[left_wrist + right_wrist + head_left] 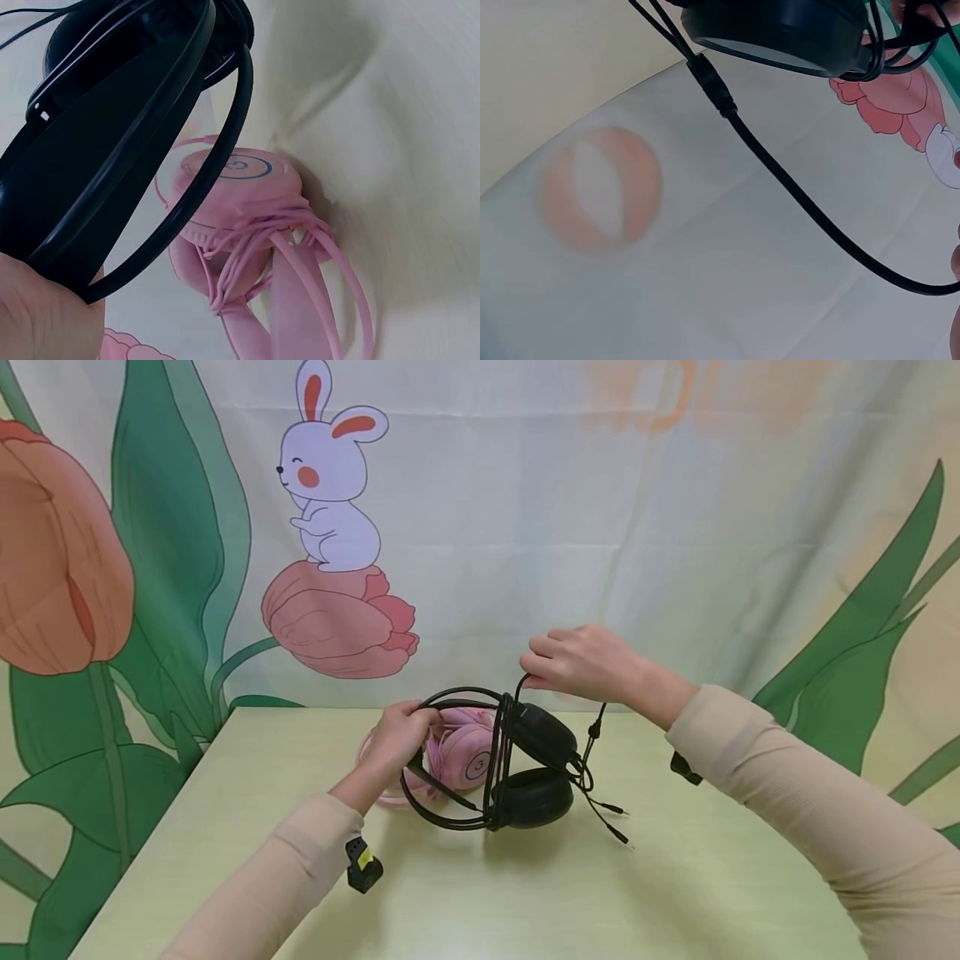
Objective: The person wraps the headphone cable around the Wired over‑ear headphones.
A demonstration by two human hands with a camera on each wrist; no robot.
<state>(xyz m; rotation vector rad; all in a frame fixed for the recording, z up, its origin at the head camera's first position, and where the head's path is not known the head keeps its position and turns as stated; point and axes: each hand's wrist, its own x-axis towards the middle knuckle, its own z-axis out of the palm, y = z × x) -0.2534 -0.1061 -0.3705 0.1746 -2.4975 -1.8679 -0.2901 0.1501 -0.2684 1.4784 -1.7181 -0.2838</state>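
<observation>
Black over-ear headphones (536, 797) are held up over the table, tilted on their side. My left hand (397, 735) grips them by the headband (184, 210). Several loops of black cable are wound around the headphones beside the ear cups. My right hand (581, 664), raised above the upper cup, pinches the black cable (802, 199); its split and two plugs (618, 835) dangle to the right of the cups. Behind the black pair, pink headphones (240, 184) lie on the table with their own pink cable wrapped about them, partly hidden in the head view.
The pale green table (675, 893) ends at a hanging cloth backdrop (480, 527) printed with a rabbit, tulips and leaves. A small black device (363, 864) sits at the left wrist, another (684, 768) at the right.
</observation>
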